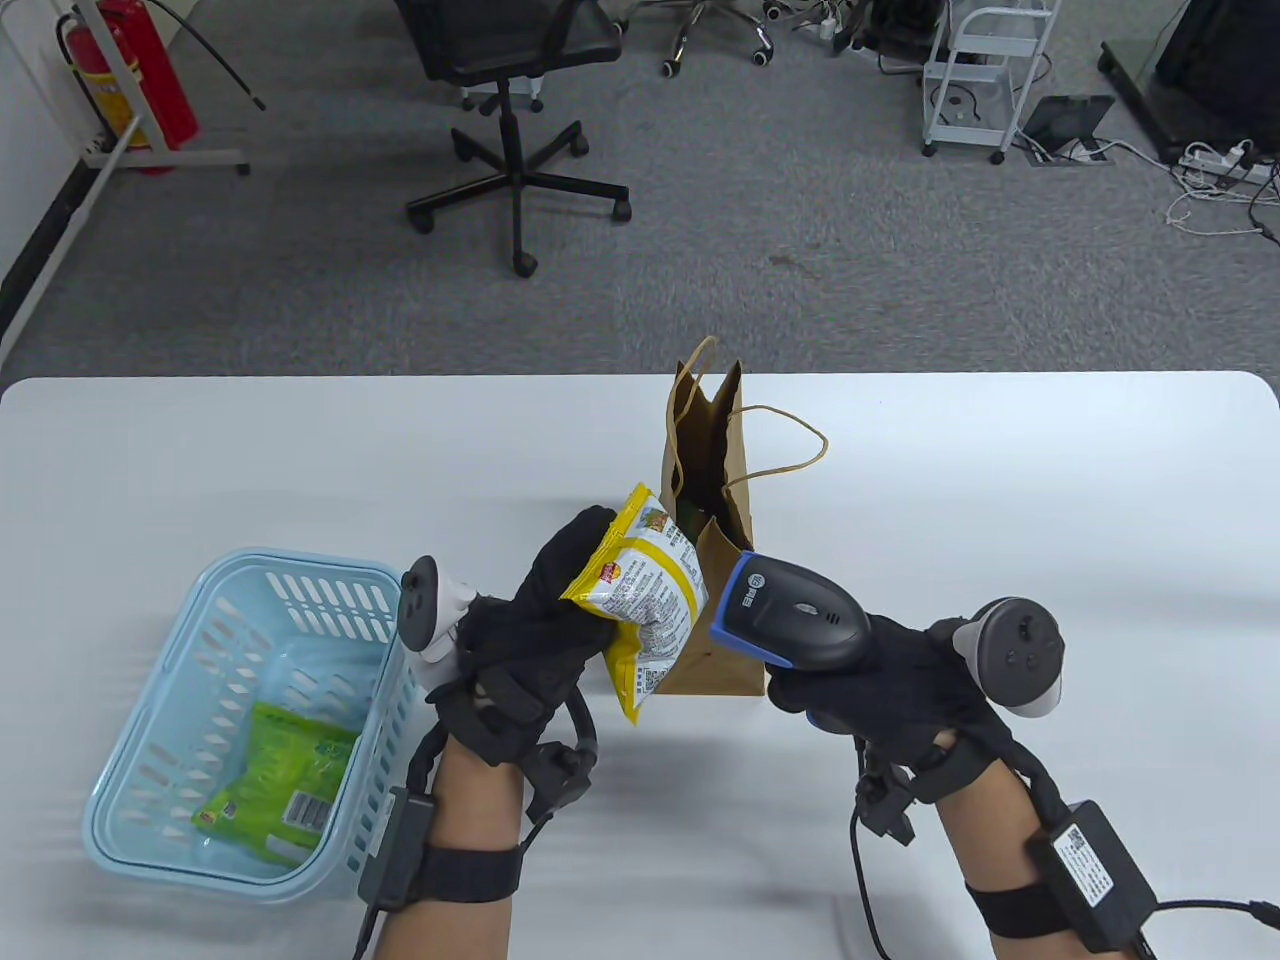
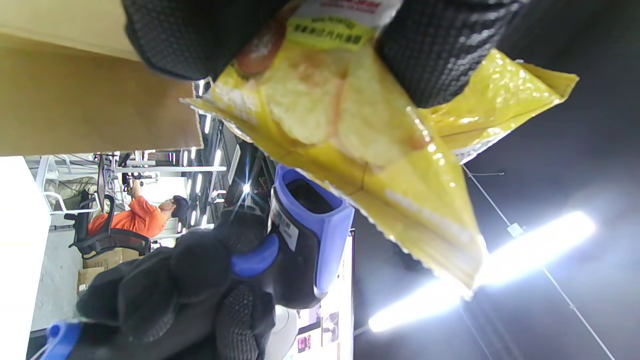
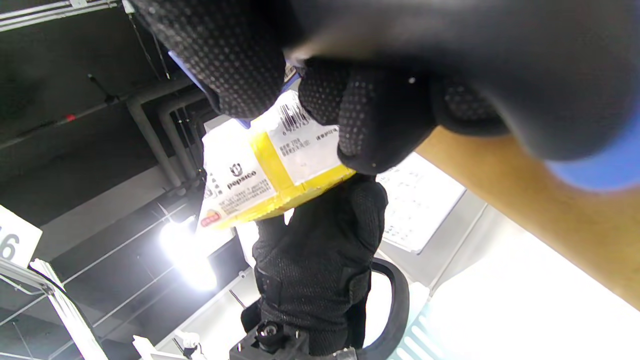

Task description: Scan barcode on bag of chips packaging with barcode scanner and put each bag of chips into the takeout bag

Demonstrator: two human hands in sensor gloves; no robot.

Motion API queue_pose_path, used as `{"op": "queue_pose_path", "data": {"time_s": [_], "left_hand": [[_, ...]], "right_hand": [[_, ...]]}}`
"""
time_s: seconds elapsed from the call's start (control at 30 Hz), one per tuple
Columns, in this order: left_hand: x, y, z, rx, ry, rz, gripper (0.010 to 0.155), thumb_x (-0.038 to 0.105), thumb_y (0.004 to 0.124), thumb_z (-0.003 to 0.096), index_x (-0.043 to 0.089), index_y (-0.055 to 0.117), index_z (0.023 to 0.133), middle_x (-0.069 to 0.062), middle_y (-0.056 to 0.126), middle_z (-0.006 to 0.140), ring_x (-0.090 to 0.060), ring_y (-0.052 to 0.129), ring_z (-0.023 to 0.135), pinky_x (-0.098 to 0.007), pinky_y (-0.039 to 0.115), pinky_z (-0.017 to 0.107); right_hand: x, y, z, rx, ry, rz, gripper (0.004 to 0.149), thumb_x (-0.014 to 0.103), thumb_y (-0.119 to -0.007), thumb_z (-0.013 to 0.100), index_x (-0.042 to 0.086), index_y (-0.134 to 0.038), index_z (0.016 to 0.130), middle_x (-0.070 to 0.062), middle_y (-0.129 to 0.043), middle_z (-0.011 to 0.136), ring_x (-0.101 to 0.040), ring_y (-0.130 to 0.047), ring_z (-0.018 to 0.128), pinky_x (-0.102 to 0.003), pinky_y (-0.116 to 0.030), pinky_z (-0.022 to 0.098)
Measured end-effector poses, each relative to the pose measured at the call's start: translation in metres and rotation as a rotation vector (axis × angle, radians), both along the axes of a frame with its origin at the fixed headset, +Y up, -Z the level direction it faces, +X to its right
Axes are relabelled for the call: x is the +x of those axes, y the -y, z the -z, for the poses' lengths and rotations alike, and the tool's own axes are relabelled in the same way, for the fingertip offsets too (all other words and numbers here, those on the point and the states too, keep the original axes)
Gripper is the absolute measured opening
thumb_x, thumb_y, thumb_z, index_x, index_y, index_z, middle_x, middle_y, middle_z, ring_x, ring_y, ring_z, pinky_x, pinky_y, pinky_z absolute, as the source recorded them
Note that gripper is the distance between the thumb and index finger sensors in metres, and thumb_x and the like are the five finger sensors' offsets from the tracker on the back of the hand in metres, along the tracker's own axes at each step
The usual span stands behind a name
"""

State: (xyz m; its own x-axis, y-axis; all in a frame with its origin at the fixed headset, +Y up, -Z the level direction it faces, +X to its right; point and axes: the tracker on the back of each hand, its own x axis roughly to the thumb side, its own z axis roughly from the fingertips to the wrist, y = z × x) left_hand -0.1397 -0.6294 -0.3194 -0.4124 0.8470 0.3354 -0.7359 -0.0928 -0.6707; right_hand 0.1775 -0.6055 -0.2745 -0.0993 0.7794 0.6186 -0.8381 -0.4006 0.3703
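Table view: left hand [image 1: 530, 640] grips the yellow chip bag [image 1: 640, 600] beside the right hand [image 1: 880, 690], which holds the scanner [image 1: 795, 615]; takeout bag [image 1: 710, 520] just beyond. Right wrist view: barcode [image 3: 292, 117] partly hidden by fingers [image 3: 370, 120], so the scan may fail.

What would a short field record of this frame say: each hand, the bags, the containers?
left hand: grips yellow chip bag, printed back toward scanner
right hand: holds barcode scanner, nose close to the yellow bag
takeout bag: brown paper, upright, open, behind the hands
blue basket: holds one green chip bag
stage: scanning, yellow bag not yet bagged
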Motion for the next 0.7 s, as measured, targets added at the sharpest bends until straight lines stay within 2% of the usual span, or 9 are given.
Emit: {"op": "queue_pose_path", "data": {"time_s": [0.13,0.3,0.47,0.57,0.7], "left_hand": [[0.003,-0.013,-0.001,0.014,-0.018,0.018,0.083,0.038,0.080,0.0575,0.012,0.028,0.117,-0.019,0.046,0.114,-0.051,0.064,0.103,-0.061,0.069,0.069],[0.014,-0.044,0.007,0.022,-0.090,0.055,0.083,0.036,0.080,0.0572,0.011,0.028,0.117,-0.020,0.046,0.113,-0.052,0.062,0.103,-0.057,0.070,0.069],[0.025,-0.070,0.025,-0.029,-0.220,0.231,0.082,0.036,0.080,0.0571,0.011,0.029,0.117,-0.020,0.047,0.113,-0.051,0.063,0.103,-0.055,0.073,0.066],[0.029,-0.076,0.034,-0.067,-0.282,0.337,0.082,0.036,0.080,0.0572,0.011,0.030,0.117,-0.020,0.049,0.112,-0.050,0.065,0.102,-0.054,0.074,0.064],[0.034,-0.074,0.044,-0.138,-0.296,0.406,0.081,0.037,0.078,0.0579,0.008,0.030,0.117,-0.022,0.049,0.111,-0.051,0.066,0.100,-0.052,0.076,0.063]], "right_hand": [[0.020,-0.010,-0.002,0.009,0.041,0.091,0.058,0.036,-0.084,0.058,-0.002,-0.069,0.099,-0.016,-0.092,0.079,-0.028,-0.108,0.051,-0.051,-0.089,0.041],[0.045,-0.015,0.000,-0.004,0.089,0.188,0.058,0.036,-0.084,0.058,-0.002,-0.069,0.100,-0.016,-0.091,0.079,-0.028,-0.108,0.052,-0.051,-0.089,0.041],[0.056,-0.012,0.004,-0.016,0.127,0.206,0.058,0.036,-0.084,0.058,-0.002,-0.069,0.100,-0.016,-0.091,0.079,-0.028,-0.107,0.052,-0.051,-0.089,0.042],[0.059,-0.010,0.007,-0.021,0.138,0.203,0.058,0.036,-0.084,0.058,-0.002,-0.069,0.100,-0.016,-0.091,0.079,-0.029,-0.107,0.052,-0.051,-0.089,0.042],[0.061,-0.010,0.009,-0.024,0.144,0.199,0.058,0.036,-0.084,0.058,-0.002,-0.069,0.100,-0.016,-0.091,0.080,-0.029,-0.107,0.052,-0.051,-0.088,0.042]]}}
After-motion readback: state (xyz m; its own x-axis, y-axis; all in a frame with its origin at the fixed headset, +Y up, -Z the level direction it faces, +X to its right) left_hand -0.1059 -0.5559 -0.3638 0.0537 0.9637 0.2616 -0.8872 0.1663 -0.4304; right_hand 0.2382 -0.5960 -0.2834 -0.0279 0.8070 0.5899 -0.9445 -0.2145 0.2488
